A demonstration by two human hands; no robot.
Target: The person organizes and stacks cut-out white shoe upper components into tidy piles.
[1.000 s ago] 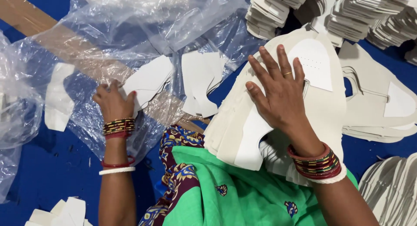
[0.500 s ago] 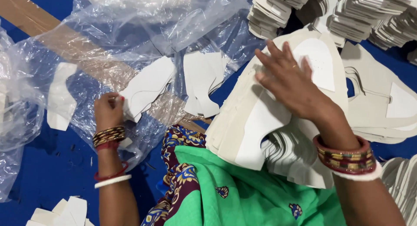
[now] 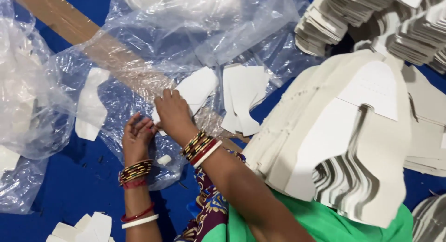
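Observation:
My right hand (image 3: 173,112) reaches across and closes its fingers on the lower end of a white cut piece (image 3: 199,86) lying on the clear plastic sheet (image 3: 186,33). Just below it, my left hand (image 3: 137,140) has its fingers curled, pinching at the same corner of that piece. Both wrists carry bangles. A tall fanned stack of white cut pieces (image 3: 334,139) rests on my green-clad lap at the right, with no hand on it.
More white pieces lie on the plastic at the centre (image 3: 244,95) and left (image 3: 90,107), and a few at the bottom left (image 3: 83,225). Bundled stacks (image 3: 325,23) sit top right. A brown strip (image 3: 83,33) runs under the plastic over the blue floor (image 3: 69,186).
My right hand left the stack on my lap and moved left to the white piece beside my left hand. My left hand shifted right and lower.

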